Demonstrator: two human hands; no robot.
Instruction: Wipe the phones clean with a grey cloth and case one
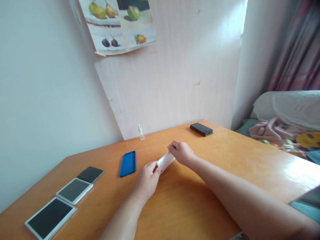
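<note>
Both my hands hold a white phone (165, 161) just above the middle of the wooden table (225, 166). My left hand (147, 178) grips its near end with curled fingers. My right hand (182, 152) pinches its far end. A blue phone case (128, 163) lies flat on the table just left of my left hand.
A black phone (201, 129) lies at the table's far edge and a small clear bottle (141, 132) stands by the wall. At the left lie a dark phone (90, 174) and two white-framed tablets (74, 190) (50, 217). A bed with bedding (280, 128) is at the right.
</note>
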